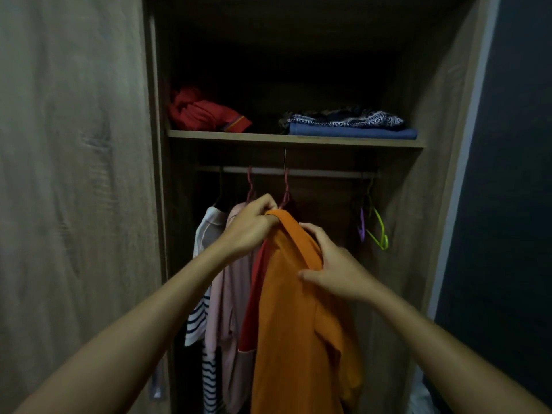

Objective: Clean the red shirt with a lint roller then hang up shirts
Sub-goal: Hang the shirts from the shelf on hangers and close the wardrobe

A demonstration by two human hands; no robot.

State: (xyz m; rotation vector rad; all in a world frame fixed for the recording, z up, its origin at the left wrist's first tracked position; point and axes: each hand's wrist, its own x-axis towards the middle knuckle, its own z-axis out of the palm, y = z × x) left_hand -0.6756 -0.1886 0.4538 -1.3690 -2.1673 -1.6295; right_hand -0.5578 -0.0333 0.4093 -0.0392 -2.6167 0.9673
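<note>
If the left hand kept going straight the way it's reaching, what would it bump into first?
Probably the pink hanger just beyond the left hand, above the orange shirt; depth is hard to judge.

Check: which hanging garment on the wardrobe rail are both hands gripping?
The orange shirt, rightmost garment; left hand and right hand pinch its collar. The others hang untouched.

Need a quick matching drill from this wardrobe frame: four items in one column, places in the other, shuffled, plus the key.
Items:
1. orange shirt
2. striped shirt
3. red clothes
4. green hanger

Places:
A. on the shelf, left end
B. on the rail, far right, empty
C. on the rail, far left
D. held by the left hand and right hand

Pairs: 1-D, 2-C, 3-A, 4-B
</note>
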